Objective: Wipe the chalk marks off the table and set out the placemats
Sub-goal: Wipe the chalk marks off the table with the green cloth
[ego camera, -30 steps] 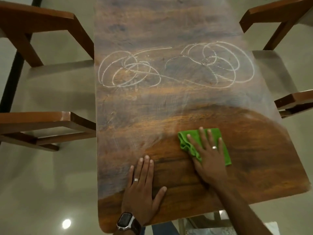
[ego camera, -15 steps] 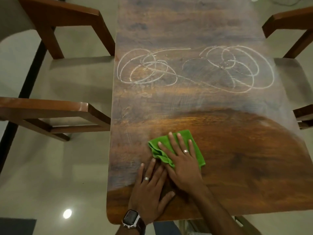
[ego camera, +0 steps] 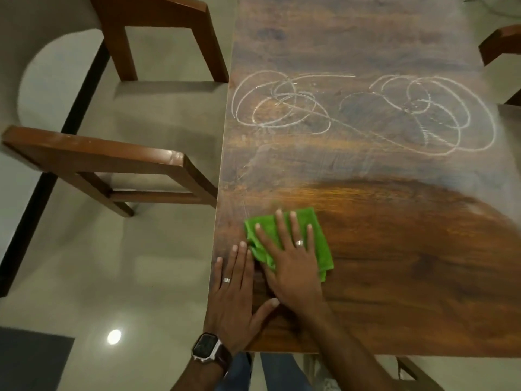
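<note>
A green cloth (ego camera: pixel 293 238) is being pressed flat onto the wooden table (ego camera: pixel 394 277) by the right hand (ego camera: pixel 293 266), whose fingers are being kept straight and spread over the fabric rather than curled round it. The left hand (ego camera: pixel 236 294) is being rested just beside the cloth on its near-left side, palm down with fingers straight and together, its fingertips almost touching the cloth's crumpled left edge; nothing is being held by it.

The chalk marks (ego camera: pixel 363 114) are lying well beyond the cloth, toward the table's far end. Two looping scribbles are being shown side by side, so their long axis is running across the table's width. The right hand is judged the nearer one, so the wiping would need to be carried forward, away from the body, then swept crosswise.

Compared with half a second ago, the cloth is being seen closer to the table's left edge, with the hands brought tighter together, and the chalk is being left untouched. No placemats are being shown anywhere.
</note>
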